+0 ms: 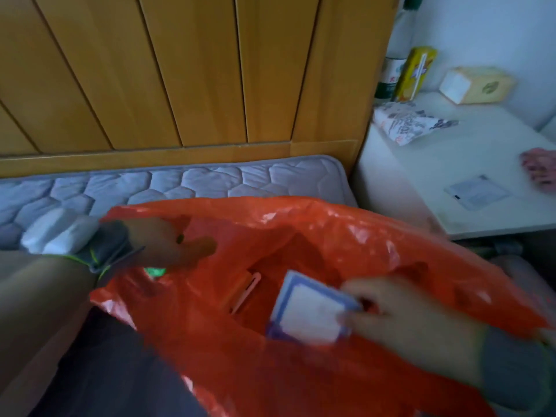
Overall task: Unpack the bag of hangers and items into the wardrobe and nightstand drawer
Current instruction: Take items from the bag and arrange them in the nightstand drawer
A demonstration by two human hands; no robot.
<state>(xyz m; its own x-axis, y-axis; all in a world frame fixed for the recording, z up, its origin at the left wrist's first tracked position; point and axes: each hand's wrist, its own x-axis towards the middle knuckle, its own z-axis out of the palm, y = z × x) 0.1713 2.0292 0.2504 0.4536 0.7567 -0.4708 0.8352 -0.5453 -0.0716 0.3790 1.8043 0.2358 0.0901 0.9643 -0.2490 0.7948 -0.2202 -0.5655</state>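
One orange plastic bag is held wide open in the foreground; its left rim is gripped by the left hand, the fingers curled round the plastic; a white, purple-edged packet is pinched between thumb and fingers of the right hand at the bag's mouth; a pink plastic piece, too blurred to be identified, is seen lying inside.
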